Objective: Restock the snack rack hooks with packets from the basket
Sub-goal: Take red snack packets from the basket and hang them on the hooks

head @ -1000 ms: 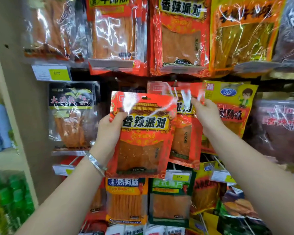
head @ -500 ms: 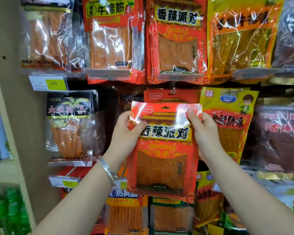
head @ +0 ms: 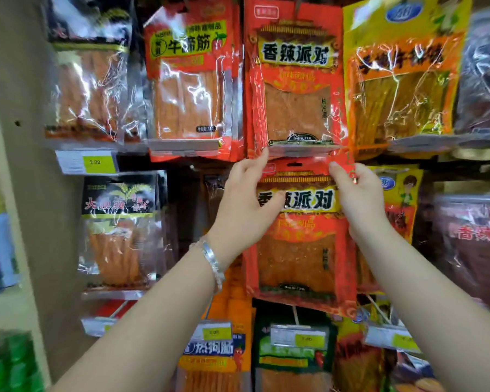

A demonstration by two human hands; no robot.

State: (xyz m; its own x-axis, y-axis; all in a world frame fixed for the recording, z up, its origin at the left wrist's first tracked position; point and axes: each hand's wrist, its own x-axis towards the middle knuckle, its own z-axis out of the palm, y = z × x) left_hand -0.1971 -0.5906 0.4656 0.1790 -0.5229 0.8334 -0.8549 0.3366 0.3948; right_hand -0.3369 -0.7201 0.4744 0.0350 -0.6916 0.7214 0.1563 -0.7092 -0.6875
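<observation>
Both hands are up at the rack, and between them hangs a red snack packet (head: 297, 250) with a yellow name band across its upper part and a clear window showing orange-brown sheets below. The left hand (head: 244, 202) grips the packet's upper left edge, the thumb lying across the front over the start of the yellow band and the fingers reaching to the top corner. A silver bracelet (head: 213, 261) sits on that wrist. The right hand (head: 357, 196) pinches the upper right corner, thumb on the front and fingers behind. The packet is upright and flat to the rack in the middle row, its top strip tucked just under the bottom edge of a matching red packet (head: 294, 80) in the row above. The hang hole (head: 297, 165) shows between the two hands, but I cannot tell whether it is on a hook. To the upper left hangs an orange-red packet with a green-yellow label (head: 190, 80), and to the upper right a yellow-topped packet (head: 402, 80). Partly hidden behind the right hand is a yellow packet with a cartoon figure (head: 402, 193), and dark red packets (head: 475, 244) are further right, blurred. Left of the left hand, apart from it, hangs a black-topped packet (head: 119, 227), with a yellow price tag (head: 94, 162) above it. Below the held packet are a blue-banded packet (head: 212, 349) and a green packet (head: 292, 352), each behind a price tag. The rack's beige side panel (head: 26, 193) stands at the left.
</observation>
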